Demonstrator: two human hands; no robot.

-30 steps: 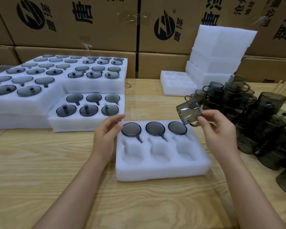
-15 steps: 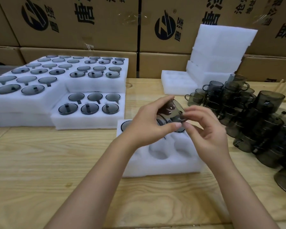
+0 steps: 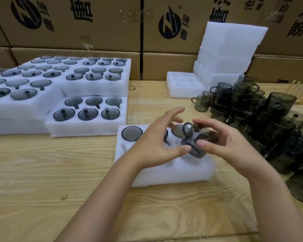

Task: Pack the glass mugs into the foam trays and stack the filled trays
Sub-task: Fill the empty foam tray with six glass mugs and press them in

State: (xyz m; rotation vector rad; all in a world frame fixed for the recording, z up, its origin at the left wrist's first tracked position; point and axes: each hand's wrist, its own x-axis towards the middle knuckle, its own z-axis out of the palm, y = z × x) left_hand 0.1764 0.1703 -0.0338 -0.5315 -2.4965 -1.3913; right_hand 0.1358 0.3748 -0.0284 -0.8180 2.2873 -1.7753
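A smoky glass mug (image 3: pixel 195 141) hangs tilted above the white foam tray (image 3: pixel 173 170) in front of me. My right hand (image 3: pixel 222 142) grips it with thumb below and fingers over the top. My left hand (image 3: pixel 157 142) has spread fingers, and its thumb tip touches the mug's rim. The tray's back row holds mugs; one (image 3: pixel 131 133) shows at the left, the others are partly hidden by my hands. The front pockets look unfilled.
Filled foam trays (image 3: pixel 59 88) are stacked at the left. Empty foam trays (image 3: pixel 226 55) stand at the back right. A pile of loose glass mugs (image 3: pixel 262 119) crowds the right of the wooden table (image 3: pixel 42 180). Cardboard boxes (image 3: pixel 77 23) line the back.
The mug has come down from beside the tray's right end to just above its front right pockets. My left hand left the tray's corner, joined at the mug, and has now opened.
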